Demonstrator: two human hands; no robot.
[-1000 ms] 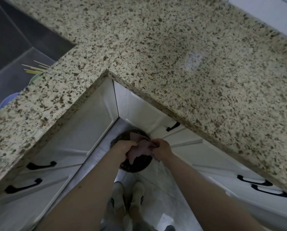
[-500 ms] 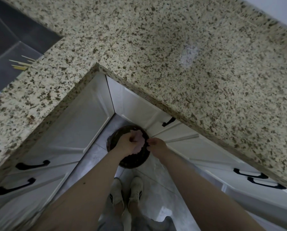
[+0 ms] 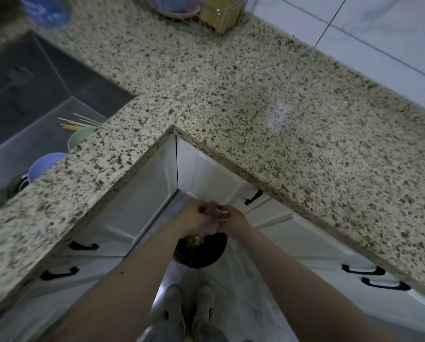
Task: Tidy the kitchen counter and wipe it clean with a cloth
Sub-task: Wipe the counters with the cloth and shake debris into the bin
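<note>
Below the counter's inner corner, my left hand (image 3: pixel 191 216) and my right hand (image 3: pixel 232 221) are both closed on a crumpled pink cloth (image 3: pixel 211 223). They hold it over a dark round bin (image 3: pixel 199 251) that stands on the floor. The speckled granite counter (image 3: pixel 231 90) runs in an L around me. A pale whitish smear (image 3: pixel 278 114) lies on the counter's right stretch.
A dark sink (image 3: pixel 34 99) at left holds a green bowl (image 3: pixel 79 138), a blue bowl (image 3: pixel 43 165) and chopsticks (image 3: pixel 79 122). A yellow container (image 3: pixel 222 13) and dishes in a rack (image 3: pixel 179 7) stand at the back. White cabinets with black handles (image 3: pixel 253 197) line the corner.
The view has tilted up, so the sink and the back items now show. My right hand has come back onto the cloth, and both hands now hold it higher over the bin.
</note>
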